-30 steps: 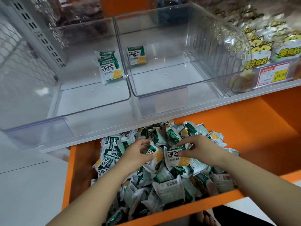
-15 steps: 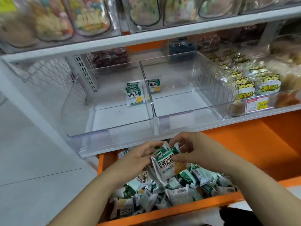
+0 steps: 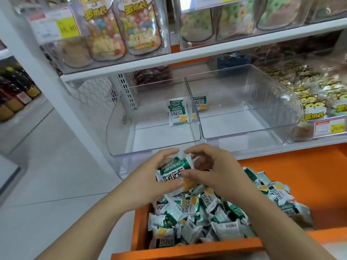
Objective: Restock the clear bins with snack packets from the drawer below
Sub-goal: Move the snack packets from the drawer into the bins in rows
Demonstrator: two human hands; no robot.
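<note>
We grip a bundle of snack packets (image 3: 173, 170) between our left hand (image 3: 148, 179) and right hand (image 3: 214, 171), fingers curled round it, above the near drawer (image 3: 187, 249); the slick wrappers could slip out before reaching the left clear bin (image 3: 131, 147)

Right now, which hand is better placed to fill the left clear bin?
Left, likely: the left hand holds the packets just below the left bin; the right hand sits below the right bin.
</note>
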